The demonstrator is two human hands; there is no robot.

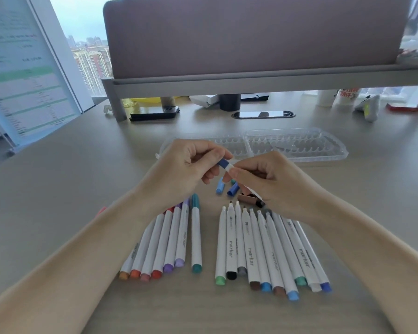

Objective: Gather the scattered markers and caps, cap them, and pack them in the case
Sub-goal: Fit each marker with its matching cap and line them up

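Observation:
My left hand (pixel 191 165) pinches a dark blue cap (pixel 223 162) that sits on the tip of a white marker (pixel 230 167), whose barrel my right hand (pixel 268 179) grips. Below my left wrist lies a row of capped markers (pixel 169 239), the teal one (pixel 196 235) apart on its right. Under my right wrist lies a fan of uncapped markers (pixel 258 247) with bare tips. Several loose caps (pixel 229 188), blue, teal, brown and black, lie between my hands and the rows. The clear plastic case (pixel 297 143) lies open behind my hands.
A grey monitor shelf (pixel 251 80) spans the back of the desk, with a black phone (pixel 155 113), a dark cup (pixel 229 102) and a cable port (pixel 263 114) under it. A screen (pixel 22 68) stands at the left. Cups and packets sit far right.

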